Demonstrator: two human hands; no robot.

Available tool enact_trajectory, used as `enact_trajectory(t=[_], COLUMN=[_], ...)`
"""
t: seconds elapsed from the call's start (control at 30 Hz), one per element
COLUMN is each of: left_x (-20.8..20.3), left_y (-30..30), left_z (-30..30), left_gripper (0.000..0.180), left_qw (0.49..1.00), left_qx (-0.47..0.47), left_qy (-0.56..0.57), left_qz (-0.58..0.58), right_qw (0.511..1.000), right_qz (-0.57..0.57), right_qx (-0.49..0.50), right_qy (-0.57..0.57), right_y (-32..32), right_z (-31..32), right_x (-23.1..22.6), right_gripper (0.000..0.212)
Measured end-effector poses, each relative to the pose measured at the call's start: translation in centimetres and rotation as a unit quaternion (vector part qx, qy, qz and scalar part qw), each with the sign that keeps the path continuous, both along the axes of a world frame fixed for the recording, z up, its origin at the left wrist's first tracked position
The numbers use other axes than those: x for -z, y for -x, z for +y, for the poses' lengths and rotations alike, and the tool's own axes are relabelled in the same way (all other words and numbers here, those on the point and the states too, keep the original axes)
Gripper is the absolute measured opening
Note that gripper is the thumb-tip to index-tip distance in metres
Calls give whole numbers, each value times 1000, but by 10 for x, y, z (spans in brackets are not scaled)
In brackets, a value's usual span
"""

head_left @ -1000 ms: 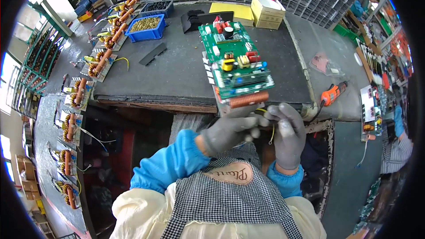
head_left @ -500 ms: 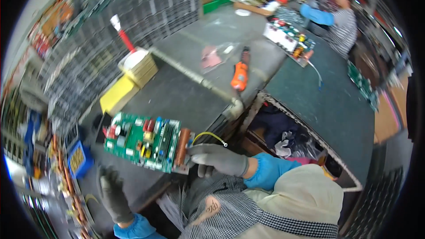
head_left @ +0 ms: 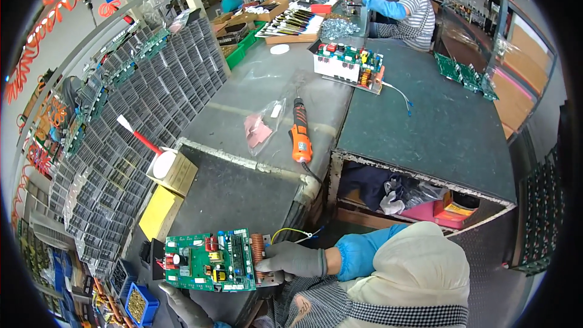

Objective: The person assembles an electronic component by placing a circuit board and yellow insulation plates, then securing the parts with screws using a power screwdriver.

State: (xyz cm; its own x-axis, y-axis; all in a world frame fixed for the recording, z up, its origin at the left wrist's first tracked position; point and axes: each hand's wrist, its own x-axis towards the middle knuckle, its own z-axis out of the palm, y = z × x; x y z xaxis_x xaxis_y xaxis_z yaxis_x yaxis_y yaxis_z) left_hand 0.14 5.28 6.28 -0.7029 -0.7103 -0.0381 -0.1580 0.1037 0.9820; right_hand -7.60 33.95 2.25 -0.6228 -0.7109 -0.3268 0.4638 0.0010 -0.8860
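Note:
A green circuit board [head_left: 209, 261] with a copper coil at its right end lies on the dark mat [head_left: 234, 197] at the bench's near edge. My right hand [head_left: 291, 259], in a grey glove with a blue sleeve, grips the board's right end by the coil. My left hand [head_left: 182, 307], also grey-gloved, sits just below the board's lower left edge, touching or nearly touching it. A yellow and white wire [head_left: 294, 232] curls off the bench edge above my right hand.
An orange electric screwdriver [head_left: 300, 136] and a clear bag with pink cloth [head_left: 261, 124] lie on the grey table. A cardboard box with a red-handled brush [head_left: 173, 167] and yellow pad [head_left: 159, 211] stand left. Racks of parts [head_left: 121, 133] line the left. Another person [head_left: 407, 6] works at a second board [head_left: 349, 67].
My view has swung right across the bench. The board, held before me with both hands a second ago, now lies flat at lower left with my right hand on its coil end.

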Motion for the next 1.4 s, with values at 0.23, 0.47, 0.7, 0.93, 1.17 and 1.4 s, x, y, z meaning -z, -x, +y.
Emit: enact_trajectory(t=[0.23,0.47,0.7,0.93,1.17,1.4], left_x=[0,-14,11,-45,41,25], left_y=[93,236,314,333,355,247], left_z=[45,223,334,355,315,219], left_gripper=[82,70,69,66,55,61], left_qw=[948,866,895,860,891,887], left_qx=[267,456,439,471,428,452], left_qy=[-19,-68,-14,189,-109,-19], left_qz=[170,194,79,45,104,87], right_qw=[978,900,862,880,843,856], right_qz=[101,105,75,-50,-44,-5], right_qx=[177,422,495,471,535,517], right_qy=[-50,-27,-73,37,16,21], right_y=[30,39,89,157,220,245], right_z=[102,244,343,380,358,363], right_x=[-41,-70,-16,31,32,23], right_gripper=[41,29,21,15,15,16])
